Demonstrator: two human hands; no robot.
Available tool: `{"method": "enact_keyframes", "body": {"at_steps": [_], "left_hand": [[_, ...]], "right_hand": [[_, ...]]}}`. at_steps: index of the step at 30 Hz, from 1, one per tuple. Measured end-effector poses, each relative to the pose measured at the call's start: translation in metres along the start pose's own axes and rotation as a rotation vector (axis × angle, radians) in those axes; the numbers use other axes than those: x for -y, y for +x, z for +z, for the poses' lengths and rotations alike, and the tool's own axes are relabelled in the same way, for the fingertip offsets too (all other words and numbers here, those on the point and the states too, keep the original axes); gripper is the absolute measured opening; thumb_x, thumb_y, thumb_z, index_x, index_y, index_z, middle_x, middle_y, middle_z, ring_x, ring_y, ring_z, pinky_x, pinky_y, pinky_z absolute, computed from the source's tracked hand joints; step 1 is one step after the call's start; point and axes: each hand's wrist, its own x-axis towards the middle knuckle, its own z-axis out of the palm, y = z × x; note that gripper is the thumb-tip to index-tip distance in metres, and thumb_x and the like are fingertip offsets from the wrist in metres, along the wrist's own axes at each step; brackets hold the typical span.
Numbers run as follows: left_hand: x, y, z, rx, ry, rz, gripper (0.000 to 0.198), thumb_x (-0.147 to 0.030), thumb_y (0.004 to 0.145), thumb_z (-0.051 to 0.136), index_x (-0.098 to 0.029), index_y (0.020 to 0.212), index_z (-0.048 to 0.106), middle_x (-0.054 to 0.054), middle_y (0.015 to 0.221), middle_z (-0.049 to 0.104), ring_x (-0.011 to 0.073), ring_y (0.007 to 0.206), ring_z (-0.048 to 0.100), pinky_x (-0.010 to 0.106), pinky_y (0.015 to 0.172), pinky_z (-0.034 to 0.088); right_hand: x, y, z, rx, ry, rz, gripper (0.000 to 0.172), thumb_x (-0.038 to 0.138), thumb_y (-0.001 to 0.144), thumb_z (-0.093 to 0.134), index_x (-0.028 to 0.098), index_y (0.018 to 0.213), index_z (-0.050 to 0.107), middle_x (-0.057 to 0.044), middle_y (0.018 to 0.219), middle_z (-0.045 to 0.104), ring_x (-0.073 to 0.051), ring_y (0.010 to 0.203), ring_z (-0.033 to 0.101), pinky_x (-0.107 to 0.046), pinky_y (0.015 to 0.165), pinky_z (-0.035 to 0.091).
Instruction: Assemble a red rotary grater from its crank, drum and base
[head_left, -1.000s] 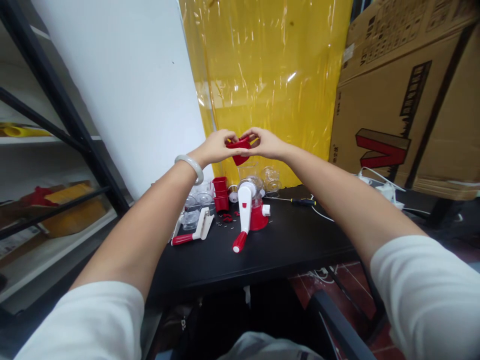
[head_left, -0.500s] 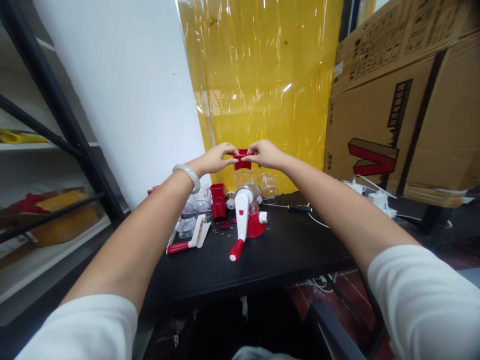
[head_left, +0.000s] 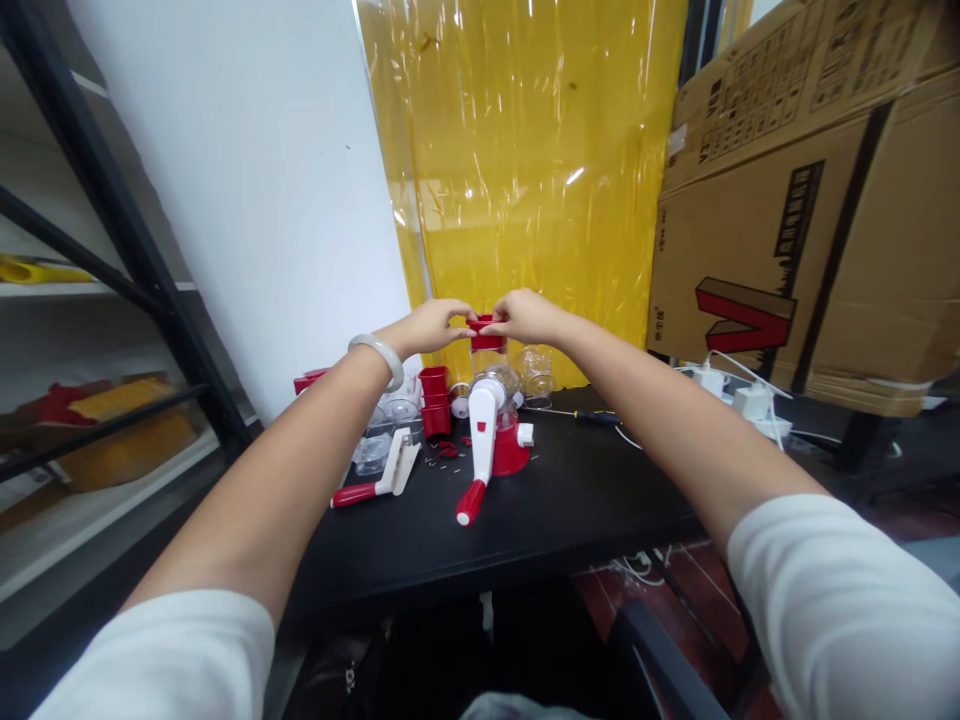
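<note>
My left hand (head_left: pixel 431 326) and my right hand (head_left: pixel 521 314) both pinch a small red plastic cup (head_left: pixel 486 335) from either side. The cup sits at the top of the clear hopper of a red-and-white hand-crank machine (head_left: pixel 496 418) that stands on the black table (head_left: pixel 585 500). The machine's white crank with a red knob (head_left: pixel 474 478) hangs down toward me. A pale bangle is on my left wrist.
A second white crank with a red handle (head_left: pixel 379 476) lies left of the machine, beside clear plastic parts (head_left: pixel 386 420), stacked red cups (head_left: pixel 435 398) and small loose screws. A screwdriver (head_left: pixel 596 417) lies to the right. Cardboard boxes (head_left: pixel 810 200) stand right, black shelving (head_left: pixel 112 260) left.
Both hands have lowered the red cup from mid-air, where it was tilted, down onto the top of the machine's clear hopper. The view has shifted slightly.
</note>
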Motion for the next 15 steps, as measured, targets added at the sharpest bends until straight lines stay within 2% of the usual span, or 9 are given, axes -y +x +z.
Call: {"method": "enact_keyframes", "body": {"at_steps": [6, 9, 10, 12, 14, 15], "left_hand": [[-0.007, -0.013, 0.009, 0.103, -0.063, -0.034, 0.042, -0.048, 0.09, 0.051, -0.015, 0.106, 0.07, 0.01, 0.109, 0.072, 0.0235, 0.1, 0.065, 0.034, 0.09, 0.046], [-0.01, -0.022, 0.019, 0.091, -0.114, -0.06, 0.048, -0.054, 0.092, 0.047, -0.015, 0.107, 0.07, 0.011, 0.109, 0.072, 0.0249, 0.1, 0.065, 0.038, 0.092, 0.047], [-0.011, -0.027, 0.023, 0.072, -0.133, -0.056, 0.049, -0.055, 0.092, 0.047, -0.015, 0.11, 0.069, 0.011, 0.112, 0.071, 0.0255, 0.103, 0.065, 0.039, 0.094, 0.047], [-0.015, -0.037, 0.033, 0.019, -0.183, -0.036, 0.053, -0.057, 0.091, 0.05, -0.016, 0.123, 0.063, 0.013, 0.129, 0.064, 0.0274, 0.118, 0.059, 0.042, 0.103, 0.043], [-0.021, -0.052, 0.046, -0.039, -0.26, -0.032, 0.065, -0.057, 0.089, 0.055, -0.019, 0.142, 0.047, 0.014, 0.15, 0.045, 0.0289, 0.138, 0.043, 0.045, 0.113, 0.034], [-0.025, -0.059, 0.055, -0.076, -0.313, -0.047, 0.073, -0.057, 0.088, 0.056, -0.02, 0.149, 0.037, 0.014, 0.158, 0.033, 0.029, 0.145, 0.032, 0.046, 0.118, 0.027]], "right_hand": [[0.0, -0.009, 0.013, 0.116, 0.053, -0.002, 0.043, 0.056, 0.083, 0.064, 0.014, 0.077, 0.074, -0.004, 0.063, 0.064, -0.013, 0.058, 0.053, -0.026, 0.057, 0.033], [0.001, -0.024, 0.024, 0.087, 0.165, 0.005, 0.047, 0.057, 0.088, 0.056, 0.014, 0.077, 0.072, -0.006, 0.066, 0.066, -0.014, 0.06, 0.056, -0.027, 0.06, 0.038], [0.002, -0.031, 0.03, 0.056, 0.22, 0.009, 0.046, 0.056, 0.09, 0.053, 0.014, 0.081, 0.073, -0.006, 0.07, 0.067, -0.015, 0.063, 0.058, -0.028, 0.062, 0.04], [0.005, -0.05, 0.049, -0.079, 0.331, 0.064, 0.042, 0.05, 0.091, 0.054, 0.015, 0.108, 0.07, -0.007, 0.081, 0.07, -0.018, 0.072, 0.063, -0.031, 0.07, 0.046], [0.01, -0.074, 0.075, -0.322, 0.419, 0.149, 0.055, 0.044, 0.09, 0.055, 0.013, 0.135, 0.052, -0.012, 0.101, 0.068, -0.022, 0.093, 0.064, -0.037, 0.085, 0.049], [0.013, -0.086, 0.09, -0.42, 0.442, 0.178, 0.063, 0.044, 0.088, 0.056, 0.01, 0.139, 0.046, -0.018, 0.116, 0.063, -0.025, 0.109, 0.06, -0.041, 0.095, 0.046]]}}
